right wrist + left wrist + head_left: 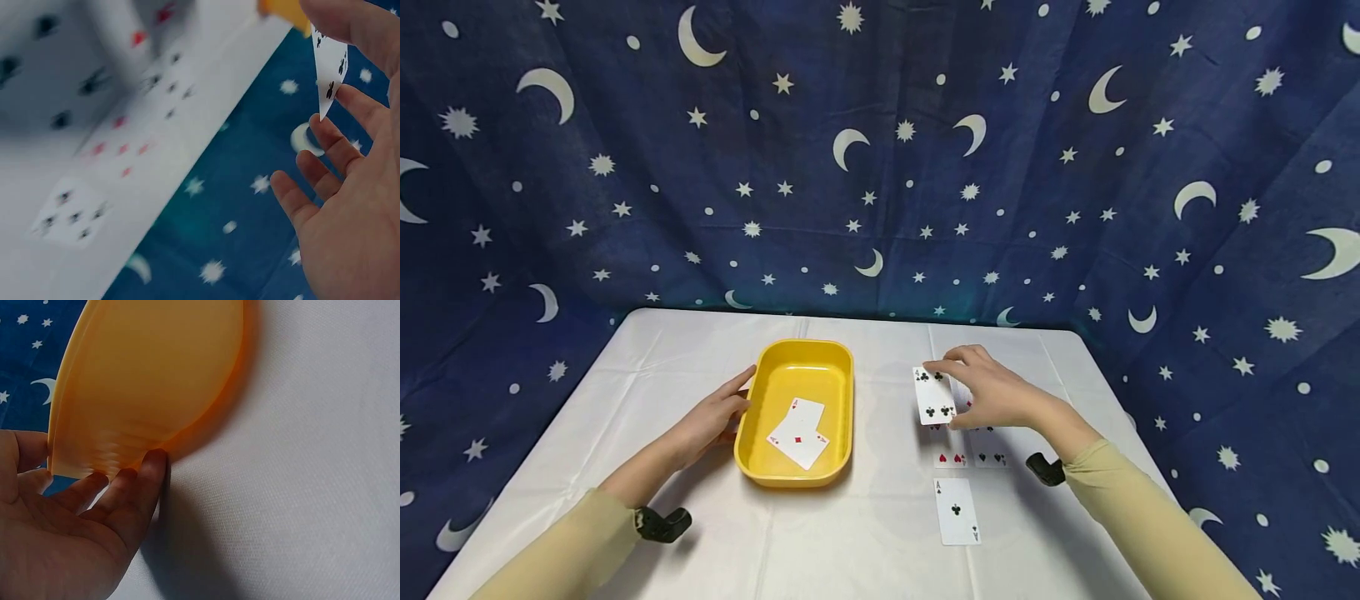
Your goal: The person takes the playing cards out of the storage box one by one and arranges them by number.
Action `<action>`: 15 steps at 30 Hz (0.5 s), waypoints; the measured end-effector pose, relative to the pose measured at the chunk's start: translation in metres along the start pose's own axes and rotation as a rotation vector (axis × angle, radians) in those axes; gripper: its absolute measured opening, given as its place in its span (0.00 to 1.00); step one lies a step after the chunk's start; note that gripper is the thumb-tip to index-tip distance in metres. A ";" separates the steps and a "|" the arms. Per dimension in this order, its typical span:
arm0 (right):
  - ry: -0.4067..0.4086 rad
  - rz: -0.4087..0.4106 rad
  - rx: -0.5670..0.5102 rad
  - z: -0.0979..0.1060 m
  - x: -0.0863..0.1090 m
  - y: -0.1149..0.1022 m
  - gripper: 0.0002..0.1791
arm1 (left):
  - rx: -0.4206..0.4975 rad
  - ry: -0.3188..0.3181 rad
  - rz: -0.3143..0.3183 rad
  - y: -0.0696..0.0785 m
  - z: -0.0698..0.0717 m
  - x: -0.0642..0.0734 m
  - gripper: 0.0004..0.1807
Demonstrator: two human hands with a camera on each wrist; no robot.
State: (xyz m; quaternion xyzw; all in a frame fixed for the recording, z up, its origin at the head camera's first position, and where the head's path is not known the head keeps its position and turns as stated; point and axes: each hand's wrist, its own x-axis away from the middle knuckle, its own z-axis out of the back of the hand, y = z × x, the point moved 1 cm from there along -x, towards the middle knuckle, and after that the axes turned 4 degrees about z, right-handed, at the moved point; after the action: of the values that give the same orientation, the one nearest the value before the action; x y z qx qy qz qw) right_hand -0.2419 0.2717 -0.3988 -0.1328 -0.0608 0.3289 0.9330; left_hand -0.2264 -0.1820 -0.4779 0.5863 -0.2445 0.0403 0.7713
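Note:
My right hand [996,392] pinches a clubs playing card [934,398] between thumb and fingers, raised above the table's right half. In the right wrist view the same card [328,65] is seen nearly edge-on near the thumb. At a yellow tray [793,482], my left hand [707,429] touches the left outer wall with extended fingertips. The left wrist view has the thumb at the tray's rim. Inside the tray lie an ace of hearts [806,411] and, overlapping it, an ace of diamonds [805,454].
An ace of clubs [957,500] lies face up nearest me on the white tablecloth [880,533]. Beyond it lie a hearts card [951,461], a spades card [991,461] and others, partly covered by the right hand. A blue star-patterned curtain [895,192] hangs behind.

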 end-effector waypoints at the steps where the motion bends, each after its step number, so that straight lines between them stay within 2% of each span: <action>1: 0.001 -0.016 -0.004 0.000 0.007 0.005 0.52 | -0.001 0.001 0.000 0.000 0.000 0.000 0.38; 7: 0.009 -0.104 -0.014 -0.007 0.042 0.036 0.51 | -0.002 0.000 0.000 0.001 -0.001 0.001 0.38; 15: 0.032 -0.161 -0.024 -0.015 0.079 0.069 0.50 | 0.000 -0.012 -0.006 0.001 -0.001 0.001 0.38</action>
State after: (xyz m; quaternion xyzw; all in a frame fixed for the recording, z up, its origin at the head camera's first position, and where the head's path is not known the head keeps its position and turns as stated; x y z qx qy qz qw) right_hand -0.2185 0.3700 -0.4314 -0.1441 -0.0602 0.2498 0.9556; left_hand -0.2252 -0.1815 -0.4770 0.5871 -0.2473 0.0346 0.7700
